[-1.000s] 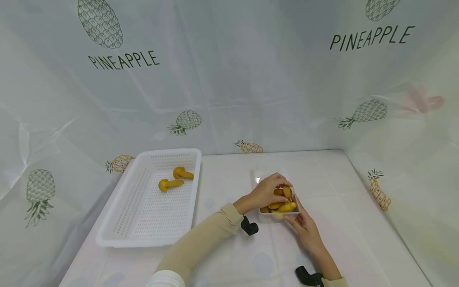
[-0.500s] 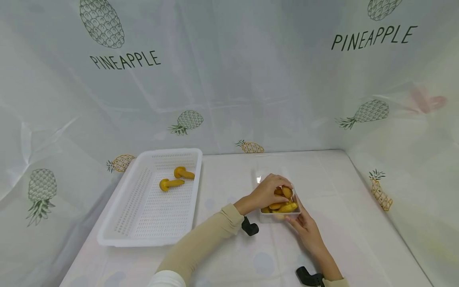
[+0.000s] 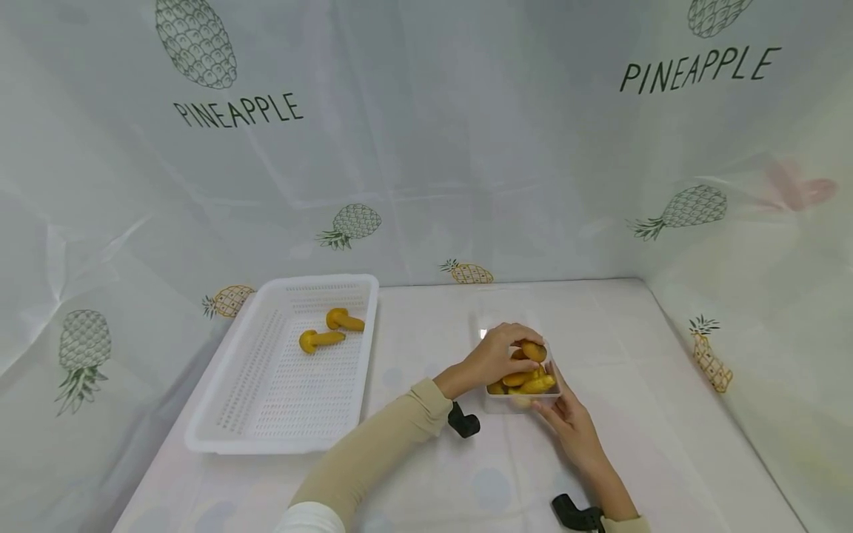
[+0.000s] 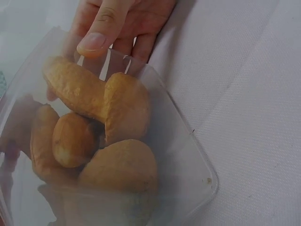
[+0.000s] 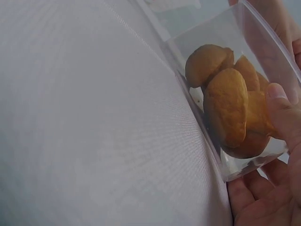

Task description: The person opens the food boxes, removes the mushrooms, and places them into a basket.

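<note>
A clear plastic box (image 3: pixel 503 406) of yellow-brown mushrooms (image 3: pixel 536 385) stands on the table, right of centre. Reaching over it from the left, my left hand (image 3: pixel 496 357) pinches one mushroom (image 3: pixel 534 351) between thumb and fingers at the box's opening. My right hand (image 3: pixel 569 428) grips the box at its near right corner. In the left wrist view, the thumb of my right hand (image 4: pixel 113 23) lies over the box's edge, above the mushrooms (image 4: pixel 128 110). Caps and stems of the mushrooms (image 5: pixel 226 108) show through the wall in the right wrist view.
A white perforated basket (image 3: pixel 280 444) stands on the left, with two mushrooms (image 3: pixel 323 340) inside. Clear plastic (image 3: pixel 481 320) extends behind the box. A pineapple-print sheet (image 3: pixel 426 148) hangs behind and at both sides of the white-covered table (image 3: pixel 640 414).
The mushroom in my left hand has tipped from upright to nearly level and risen slightly. My right hand stays at the box. The head view has shifted a little.
</note>
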A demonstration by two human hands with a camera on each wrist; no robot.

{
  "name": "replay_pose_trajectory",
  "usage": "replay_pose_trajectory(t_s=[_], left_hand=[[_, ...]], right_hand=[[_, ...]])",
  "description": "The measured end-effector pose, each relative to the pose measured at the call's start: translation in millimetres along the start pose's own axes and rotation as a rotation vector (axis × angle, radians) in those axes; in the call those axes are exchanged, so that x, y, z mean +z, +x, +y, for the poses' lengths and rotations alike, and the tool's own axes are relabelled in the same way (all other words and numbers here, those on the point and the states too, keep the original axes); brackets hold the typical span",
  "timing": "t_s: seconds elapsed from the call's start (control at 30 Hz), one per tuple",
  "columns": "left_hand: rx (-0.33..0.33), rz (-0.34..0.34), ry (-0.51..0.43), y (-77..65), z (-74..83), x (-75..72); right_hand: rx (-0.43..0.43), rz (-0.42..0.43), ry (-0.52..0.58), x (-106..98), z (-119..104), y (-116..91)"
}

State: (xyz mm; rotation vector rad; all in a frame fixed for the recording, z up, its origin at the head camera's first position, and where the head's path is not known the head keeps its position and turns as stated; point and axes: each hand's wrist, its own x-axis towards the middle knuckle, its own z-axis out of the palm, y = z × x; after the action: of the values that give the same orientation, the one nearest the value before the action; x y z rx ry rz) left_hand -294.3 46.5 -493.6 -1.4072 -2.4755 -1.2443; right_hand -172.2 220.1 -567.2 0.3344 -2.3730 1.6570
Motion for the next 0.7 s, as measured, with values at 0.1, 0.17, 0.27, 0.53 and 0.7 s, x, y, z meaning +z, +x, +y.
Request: replay_pose_trajectory(t_s=[0.1,0.17,0.27,0.53,0.7], left_hand=[[0.003,0.007,-0.040,0.8,-0.2,-0.9],[0.001,0.013,-0.063,1.1,-0.8,-1.8],[-0.007,0.023,-0.111,1.3,-0.3,-4.9],[-0.032,0.057,-0.213,4.0,10.3,-20.9],[-0.040,0.071,-0.277,6.5,18.6,-33.8]], right_hand=[[0.000,0.001,0.001,-0.3,0.4,0.7],[0.001,0.001,-0.003,-0.4,0.7,0.8],[0.002,0.005,-0.009,-0.2,1.1,0.3],[0.038,0.003,-0.021,0.0,-0.7,-0.7],[0.038,0.002,-0.020,-0.2,-2.2,-0.4]])
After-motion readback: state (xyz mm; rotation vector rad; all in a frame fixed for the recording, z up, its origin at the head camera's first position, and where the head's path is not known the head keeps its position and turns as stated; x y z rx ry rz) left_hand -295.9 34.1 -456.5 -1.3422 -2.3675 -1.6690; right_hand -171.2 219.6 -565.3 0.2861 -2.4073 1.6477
